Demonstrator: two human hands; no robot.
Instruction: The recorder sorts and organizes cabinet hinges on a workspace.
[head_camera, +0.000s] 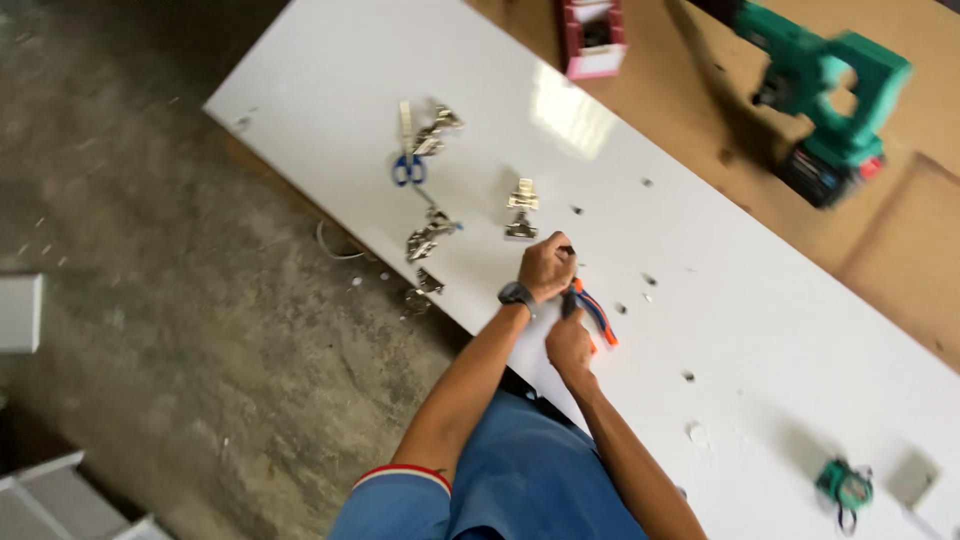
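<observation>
My left hand (547, 265), with a dark watch on its wrist, is curled over the white panel (700, 230) and pinches a small dark piece at its fingertips; what the piece is cannot be made out. Just below it, my right hand (570, 345) grips pliers (595, 315) with orange and blue handles, held close against the left hand. Two metal hinges (522, 195) lie on the panel just beyond my left hand.
More hinges (430, 237) and blue-handled scissors (408, 165) lie near the panel's left edge. A green cordless drill (830, 90) and a pink box (593, 38) sit on the brown board behind. A green tape measure (845, 488) lies at lower right. Concrete floor (150, 300) is at left.
</observation>
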